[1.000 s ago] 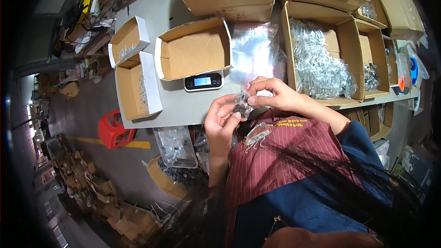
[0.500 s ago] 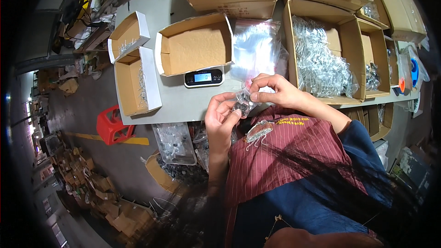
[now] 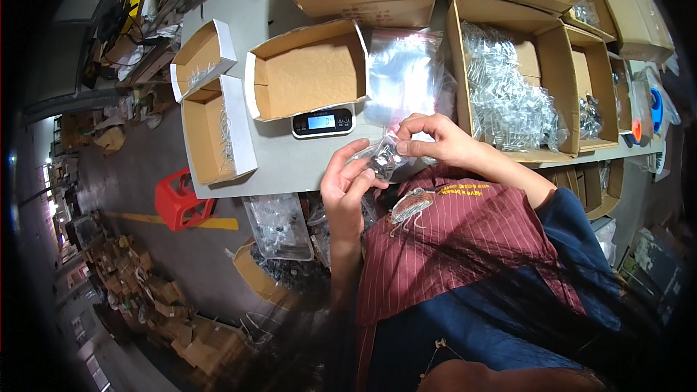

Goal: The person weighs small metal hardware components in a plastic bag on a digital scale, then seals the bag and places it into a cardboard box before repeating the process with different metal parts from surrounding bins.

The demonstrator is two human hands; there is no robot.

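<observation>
A small clear plastic bag (image 3: 385, 160) with dark and shiny small parts inside is between my hands, in front of my apron at the table's near edge. My left hand (image 3: 350, 178) holds the bag's lower left side between thumb and fingers. My right hand (image 3: 434, 138) pinches its upper right part near the red-edged opening. Just beyond lies a stack of flat clear zip bags (image 3: 403, 72). Left of that, a kitchen-type digital scale (image 3: 323, 123) with a lit display carries an open cardboard tray (image 3: 308, 72).
Two white-sided cardboard trays (image 3: 243, 127) with thin metal pins stand at the left. On the right, a cardboard box (image 3: 461, 65) holds many filled clear bags (image 3: 508, 94). Larger cartons (image 3: 356, 0) line the back. A red stool (image 3: 181, 199) stands on the floor.
My hands have shifted slightly, and the bag shows more between them, its red edge now visible by my right fingers. Both hands keep hold of it.
</observation>
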